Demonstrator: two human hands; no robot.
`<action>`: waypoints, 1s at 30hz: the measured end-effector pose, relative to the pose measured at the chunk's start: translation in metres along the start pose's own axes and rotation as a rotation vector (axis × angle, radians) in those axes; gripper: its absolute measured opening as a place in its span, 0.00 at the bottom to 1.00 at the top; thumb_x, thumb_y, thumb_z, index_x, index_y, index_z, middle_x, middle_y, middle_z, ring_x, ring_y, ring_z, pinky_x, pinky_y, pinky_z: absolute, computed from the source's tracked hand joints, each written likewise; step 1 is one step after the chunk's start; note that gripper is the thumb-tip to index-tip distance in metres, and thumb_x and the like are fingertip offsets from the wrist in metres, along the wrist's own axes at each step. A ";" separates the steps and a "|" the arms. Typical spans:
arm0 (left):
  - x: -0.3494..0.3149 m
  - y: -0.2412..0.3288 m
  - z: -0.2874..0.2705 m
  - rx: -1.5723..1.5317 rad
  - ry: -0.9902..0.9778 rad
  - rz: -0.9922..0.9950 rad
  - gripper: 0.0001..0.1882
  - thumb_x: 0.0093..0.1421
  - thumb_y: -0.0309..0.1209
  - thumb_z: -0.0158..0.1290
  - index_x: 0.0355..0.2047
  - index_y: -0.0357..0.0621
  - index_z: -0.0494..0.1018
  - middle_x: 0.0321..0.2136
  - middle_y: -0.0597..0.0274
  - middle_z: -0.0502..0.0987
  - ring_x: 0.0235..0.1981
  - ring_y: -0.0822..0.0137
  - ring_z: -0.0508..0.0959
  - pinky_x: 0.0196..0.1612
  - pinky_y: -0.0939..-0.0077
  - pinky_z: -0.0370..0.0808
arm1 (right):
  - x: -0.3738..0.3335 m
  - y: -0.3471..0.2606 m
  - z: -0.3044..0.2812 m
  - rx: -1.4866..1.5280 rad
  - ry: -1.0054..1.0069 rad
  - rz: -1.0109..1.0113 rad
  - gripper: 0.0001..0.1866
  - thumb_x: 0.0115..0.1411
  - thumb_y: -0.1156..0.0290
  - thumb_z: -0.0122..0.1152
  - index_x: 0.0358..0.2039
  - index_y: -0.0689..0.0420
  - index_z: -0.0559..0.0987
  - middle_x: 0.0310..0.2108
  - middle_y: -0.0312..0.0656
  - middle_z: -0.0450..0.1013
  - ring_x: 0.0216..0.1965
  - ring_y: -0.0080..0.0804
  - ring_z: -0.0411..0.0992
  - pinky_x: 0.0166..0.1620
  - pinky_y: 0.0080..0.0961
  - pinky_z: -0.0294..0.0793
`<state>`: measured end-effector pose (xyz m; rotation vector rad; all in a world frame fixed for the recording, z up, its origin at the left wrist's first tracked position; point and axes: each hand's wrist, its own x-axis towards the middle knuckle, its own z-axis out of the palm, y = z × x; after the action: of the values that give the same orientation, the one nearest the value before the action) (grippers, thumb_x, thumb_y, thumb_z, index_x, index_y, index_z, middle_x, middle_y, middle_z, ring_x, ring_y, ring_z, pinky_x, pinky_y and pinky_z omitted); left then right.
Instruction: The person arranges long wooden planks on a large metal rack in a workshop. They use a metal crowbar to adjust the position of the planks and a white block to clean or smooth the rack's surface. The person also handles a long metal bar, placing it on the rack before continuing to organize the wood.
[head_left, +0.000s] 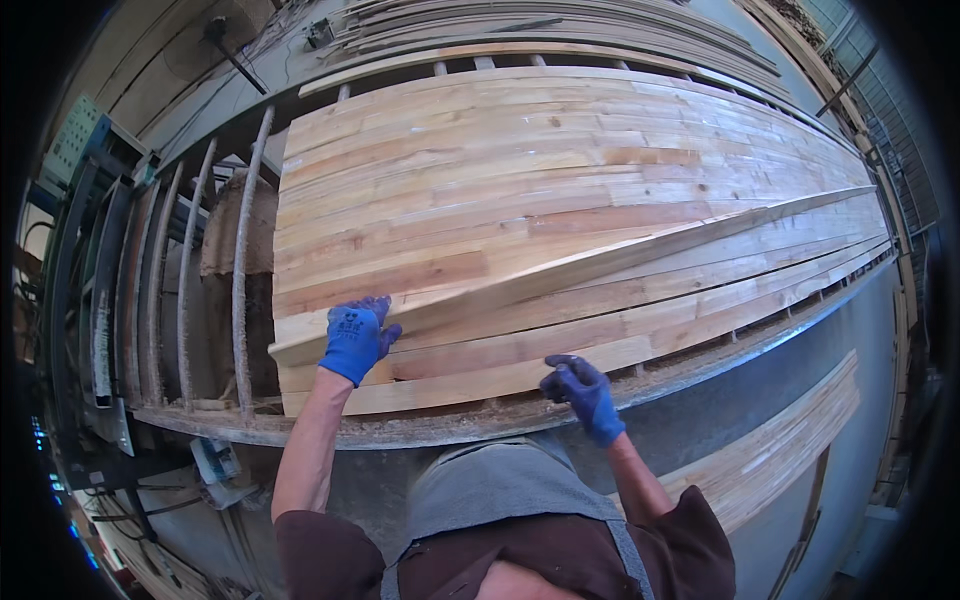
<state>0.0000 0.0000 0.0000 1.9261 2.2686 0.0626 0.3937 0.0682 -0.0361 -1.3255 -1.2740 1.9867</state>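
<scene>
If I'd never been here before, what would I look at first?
Probably the big sheet of pale wooden planks laid side by side across the middle. Then one long wooden strip slanting over them, from lower left to far right. The bright blue gloves stand out too: the left hand is at the strip's near end, the right hand by the planks' front edge.

Blue gloves (pixel 352 348): two — one covering the left hand (pixel 358 336), one covering the right hand (pixel 584 395).
Loose wooden strip (pixel 600 258): one, lying across the rest.
Laid boards (pixel 450 190): many, their fine joins blurring any exact count.
Bare frame bars (pixel 241 290): at least three showing.
Strip piles (pixel 770 440): two — one resting at each side of the frame.
Apron (pixel 510 495): one, covering the worker's front.
Fan (pixel 216 30): one, standing behind.
</scene>
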 end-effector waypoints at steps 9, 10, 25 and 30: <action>-0.185 -0.052 -0.009 -0.353 0.433 -0.094 0.22 0.56 0.36 0.63 0.50 0.38 0.77 0.42 0.44 0.81 0.43 0.45 0.81 0.47 0.55 0.77 | -0.003 -0.007 0.152 -0.241 -0.265 -0.111 0.14 0.70 0.70 0.54 0.50 0.64 0.78 0.31 0.39 0.79 0.33 0.22 0.75 0.40 0.22 0.77; -0.223 -0.064 -0.011 -0.366 0.444 -0.177 0.22 0.56 0.34 0.63 0.50 0.38 0.77 0.42 0.44 0.81 0.43 0.45 0.81 0.48 0.55 0.77 | -0.008 -0.009 0.180 -0.262 -0.295 -0.107 0.14 0.70 0.70 0.55 0.50 0.64 0.78 0.31 0.39 0.78 0.33 0.22 0.75 0.41 0.22 0.77; -0.604 -0.182 0.056 -0.411 0.624 -0.947 0.16 0.59 0.41 0.61 0.42 0.45 0.81 0.39 0.48 0.83 0.37 0.47 0.83 0.41 0.58 0.80 | -0.053 0.056 0.662 -0.828 -1.234 -0.716 0.15 0.65 0.65 0.62 0.50 0.53 0.80 0.38 0.47 0.80 0.38 0.40 0.81 0.42 0.32 0.79; -0.670 -0.204 0.101 -0.647 0.588 -1.275 0.14 0.58 0.38 0.63 0.41 0.43 0.82 0.39 0.49 0.84 0.38 0.54 0.85 0.41 0.66 0.81 | -0.047 0.065 0.838 -0.920 -1.411 -0.818 0.16 0.66 0.56 0.58 0.49 0.51 0.80 0.40 0.51 0.79 0.41 0.52 0.79 0.42 0.40 0.79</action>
<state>-0.0797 -0.7002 -0.0618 -0.0164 2.8218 1.0929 -0.3168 -0.3774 0.0310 0.7592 -2.8486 1.5238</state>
